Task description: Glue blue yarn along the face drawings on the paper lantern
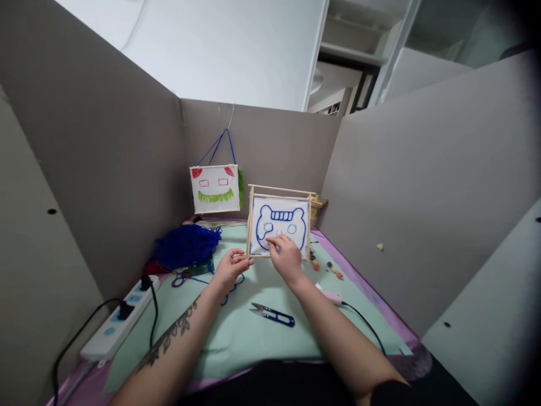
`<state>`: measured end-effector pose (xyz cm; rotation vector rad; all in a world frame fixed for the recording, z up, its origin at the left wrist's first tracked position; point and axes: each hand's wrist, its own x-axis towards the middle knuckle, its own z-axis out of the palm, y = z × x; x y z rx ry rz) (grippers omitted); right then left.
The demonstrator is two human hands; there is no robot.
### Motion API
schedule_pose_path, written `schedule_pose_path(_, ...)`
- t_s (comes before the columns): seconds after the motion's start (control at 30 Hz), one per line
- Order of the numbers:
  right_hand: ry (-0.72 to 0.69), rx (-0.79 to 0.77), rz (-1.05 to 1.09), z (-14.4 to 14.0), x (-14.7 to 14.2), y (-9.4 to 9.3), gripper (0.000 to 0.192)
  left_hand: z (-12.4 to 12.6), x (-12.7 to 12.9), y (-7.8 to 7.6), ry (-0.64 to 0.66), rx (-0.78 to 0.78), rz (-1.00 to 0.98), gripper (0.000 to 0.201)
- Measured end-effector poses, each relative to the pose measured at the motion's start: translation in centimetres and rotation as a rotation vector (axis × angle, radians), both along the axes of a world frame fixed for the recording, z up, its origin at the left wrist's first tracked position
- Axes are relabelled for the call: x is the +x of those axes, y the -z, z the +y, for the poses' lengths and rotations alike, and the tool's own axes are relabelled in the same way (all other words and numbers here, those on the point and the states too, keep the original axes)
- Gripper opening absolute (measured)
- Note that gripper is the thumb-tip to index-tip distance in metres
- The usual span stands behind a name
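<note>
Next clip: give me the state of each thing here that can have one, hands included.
Wooden frame: upright on the mat, blue bear outline on its cloth.
Left hand: pinching the frame's lower left corner.
Right hand: fingers pressed on the cloth.
Scissors: lying flat, untouched.
Power strip: two plugs in.
Hanging picture: hung on the wall.

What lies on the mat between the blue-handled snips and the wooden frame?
In the head view, only the right hand, touching the wooden frame; the green mat toward the snips is otherwise bare.
</note>
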<state>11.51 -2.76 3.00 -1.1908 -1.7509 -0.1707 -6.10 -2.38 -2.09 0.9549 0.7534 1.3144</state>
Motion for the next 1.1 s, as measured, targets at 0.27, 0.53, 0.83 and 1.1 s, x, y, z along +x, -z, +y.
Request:
schedule_pose_path(0.27, 0.030, -0.065, -0.066, 0.9, -1.1, -0.7, 0.028, 0.1, 0.1, 0.2, 0.002, 0.019, -0.002, 0.048)
schedule_pose_path(0.53, 0.062, -0.064, -0.113, -0.2, -0.8, 0.0, 0.023, -0.1, 0.1, -0.1, -0.001, 0.013, 0.011, 0.048)
schedule_pose_path(0.83, 0.043, -0.115, -0.125, -0.8, -1.4, -0.6, 0.036, 0.0, 0.1, 0.0, 0.006, 0.012, -0.002, 0.050)
schedule_pose_path(1.1, 0.013, -0.086, -0.094, -0.9, -0.7, -0.2, 0.029, -0.1, 0.0, 0.0, -0.007, 0.017, 0.016, 0.049)
